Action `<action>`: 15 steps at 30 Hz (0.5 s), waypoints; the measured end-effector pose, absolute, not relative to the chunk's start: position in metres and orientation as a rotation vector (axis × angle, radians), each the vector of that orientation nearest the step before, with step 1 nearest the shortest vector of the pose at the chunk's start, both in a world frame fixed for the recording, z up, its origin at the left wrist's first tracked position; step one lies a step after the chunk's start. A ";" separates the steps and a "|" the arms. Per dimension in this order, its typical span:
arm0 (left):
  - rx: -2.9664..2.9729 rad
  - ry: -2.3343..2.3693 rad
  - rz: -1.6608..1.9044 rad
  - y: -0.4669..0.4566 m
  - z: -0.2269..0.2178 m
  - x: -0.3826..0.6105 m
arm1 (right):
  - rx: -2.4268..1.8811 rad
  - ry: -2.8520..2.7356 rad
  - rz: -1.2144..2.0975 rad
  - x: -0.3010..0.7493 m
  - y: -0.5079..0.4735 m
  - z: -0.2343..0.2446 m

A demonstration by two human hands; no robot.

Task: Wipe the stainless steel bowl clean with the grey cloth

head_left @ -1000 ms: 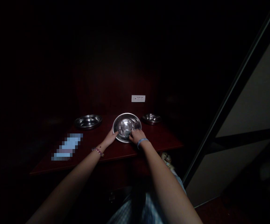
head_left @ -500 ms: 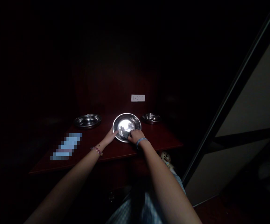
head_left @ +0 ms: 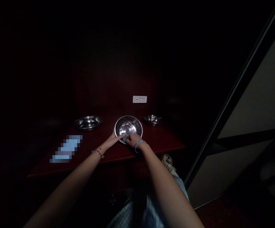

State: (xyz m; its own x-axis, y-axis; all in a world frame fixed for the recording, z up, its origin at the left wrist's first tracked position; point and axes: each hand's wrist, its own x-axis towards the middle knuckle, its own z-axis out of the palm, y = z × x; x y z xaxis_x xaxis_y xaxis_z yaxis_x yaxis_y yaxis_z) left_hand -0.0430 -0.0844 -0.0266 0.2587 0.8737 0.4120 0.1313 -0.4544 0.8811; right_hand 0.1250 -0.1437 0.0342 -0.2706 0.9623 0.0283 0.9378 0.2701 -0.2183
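Observation:
A shiny steel bowl (head_left: 128, 123) is tipped toward me near the middle of the table. My left hand (head_left: 113, 138) grips its near left rim, thumb on the inside and fingers hidden behind the wall. Inside the bowl, low at the near side, my right hand (head_left: 134, 139) is closed on a small grey piece (head_left: 125, 137) like a cloth or pad. That piece rests against the inner wall close to my left thumb. Its exact kind is too small to tell.
On the dark red table (head_left: 97, 148), a wide steel dish (head_left: 88, 127) stands at the left and some smaller steel bowls (head_left: 153, 123) at the right. A blurred-out blue patch (head_left: 67, 149) lies at front left. Behind is a white wall socket (head_left: 139, 99).
My right hand has slid left along the bowl's inside with the grey piece, closer to my left thumb. My left hand keeps its hold on the rim.

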 end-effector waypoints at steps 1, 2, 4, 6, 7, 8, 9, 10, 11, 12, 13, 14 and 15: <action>1.778 0.892 1.223 -0.085 -0.026 -0.043 | -1.786 -2.361 0.261 0.124 -0.143 0.033; 1.773 0.866 1.194 -0.086 -0.025 -0.042 | -1.779 -2.346 0.278 0.124 -0.143 0.033; 1.765 0.831 1.156 -0.087 -0.023 -0.042 | -1.761 -2.318 0.303 0.122 -0.142 0.031; 1.771 0.828 1.159 -0.087 -0.023 -0.043 | -1.732 -2.302 0.318 0.119 -0.141 0.029; 1.778 0.840 1.173 -0.087 -0.024 -0.043 | -1.712 -2.297 0.323 0.118 -0.141 0.028; 1.787 0.858 1.190 -0.087 -0.024 -0.043 | -1.688 -2.293 0.328 0.116 -0.140 0.026; 1.797 0.883 1.208 -0.087 -0.024 -0.044 | -1.663 -2.287 0.334 0.115 -0.139 0.024; 1.807 0.911 1.227 -0.087 -0.024 -0.044 | -1.638 -2.283 0.344 0.113 -0.139 0.023; 1.816 0.940 1.248 -0.087 -0.024 -0.044 | -1.609 -2.277 0.360 0.112 -0.138 0.021; 1.822 0.965 1.272 -0.087 -0.024 -0.044 | -1.573 -2.264 0.381 0.111 -0.138 0.019; 1.823 0.985 1.301 -0.088 -0.023 -0.045 | -1.527 -2.246 0.407 0.110 -0.138 0.017; 1.814 1.004 1.336 -0.088 -0.023 -0.045 | -1.474 -2.227 0.435 0.109 -0.138 0.016; 1.794 1.025 1.372 -0.088 -0.022 -0.045 | -1.420 -2.213 0.461 0.109 -0.139 0.015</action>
State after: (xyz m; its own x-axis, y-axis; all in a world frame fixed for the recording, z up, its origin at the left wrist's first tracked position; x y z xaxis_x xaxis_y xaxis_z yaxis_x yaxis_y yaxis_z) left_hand -0.0446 -0.0878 -0.0220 0.1470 0.8745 0.4622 0.1950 -0.4837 0.8532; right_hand 0.1087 -0.1387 0.0145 -0.3561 0.9121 0.2032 0.7551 0.4090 -0.5124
